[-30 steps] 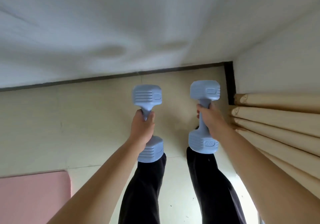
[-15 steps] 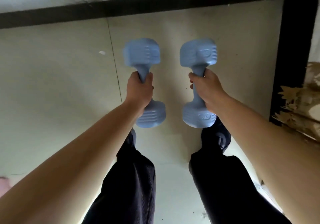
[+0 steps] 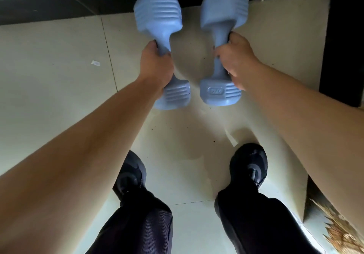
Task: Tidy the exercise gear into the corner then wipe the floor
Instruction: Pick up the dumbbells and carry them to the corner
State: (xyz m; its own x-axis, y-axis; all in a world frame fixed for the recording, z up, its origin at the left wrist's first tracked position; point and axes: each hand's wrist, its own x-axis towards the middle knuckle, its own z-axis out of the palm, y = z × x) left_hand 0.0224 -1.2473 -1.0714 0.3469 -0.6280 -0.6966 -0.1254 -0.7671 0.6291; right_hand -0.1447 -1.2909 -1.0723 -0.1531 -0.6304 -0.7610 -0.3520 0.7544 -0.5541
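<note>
Two light blue dumbbells hang side by side low over the cream tiled floor, close to the black skirting in the room's corner. My left hand is closed around the handle of the left dumbbell. My right hand grips the handle of the right dumbbell. Both dumbbells point towards the back wall, their far heads over the skirting line. Whether they touch the floor I cannot tell.
Black skirting runs along the back wall and down the right side. My two dark shoes stand on the tiles below the dumbbells. A scrap of white paper lies at left. Frayed brown rolled material sits at bottom right.
I have bent further down and forward: the dumbbells have dropped lower and nearer the corner skirting, and the wall has slid out of view. Both grips stay the same.
</note>
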